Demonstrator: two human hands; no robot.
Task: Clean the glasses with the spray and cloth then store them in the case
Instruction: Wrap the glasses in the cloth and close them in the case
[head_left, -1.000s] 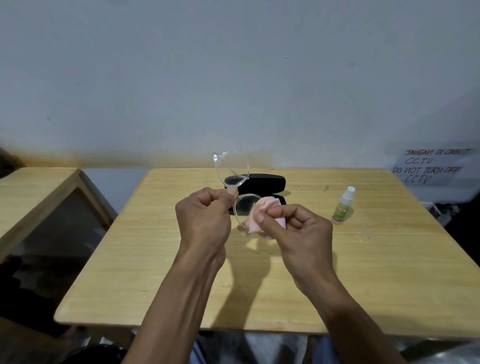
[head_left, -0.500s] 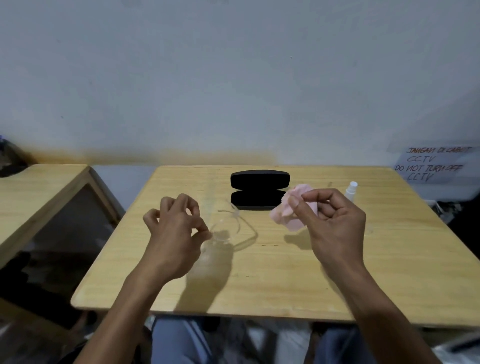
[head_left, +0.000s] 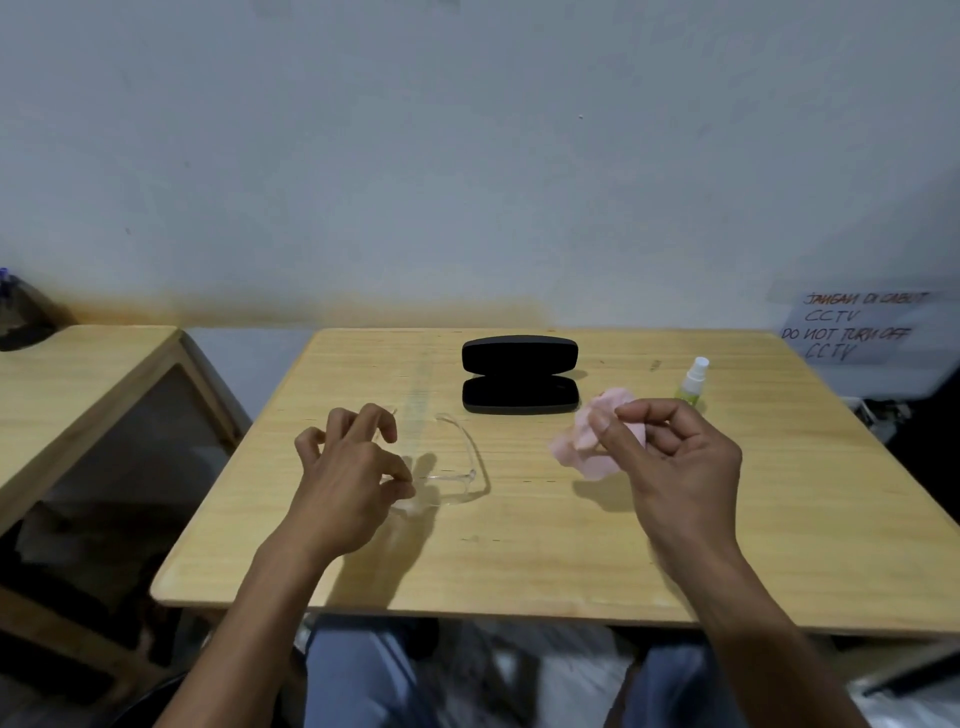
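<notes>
Your right hand pinches the pink cloth; your left hand, loosely curled, touches the clear glasses on the bench. Storing remains: the case lies open, empty.

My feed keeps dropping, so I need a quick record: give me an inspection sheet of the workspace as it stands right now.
Surface: wooden table, bare at the near edge.
Job's things: clear glasses lying on the table, temples unfolded; black case open, nothing inside; spray bottle upright at the far right; pink cloth crumpled.
Clutter: nothing seen.
Hands: left hand at the glasses' near corner, contact unclear; right hand pinching the cloth above the table.
Cables: nothing seen.
Surroundings: second wooden table on the left; handwritten CCTV sign on the right wall.
</notes>
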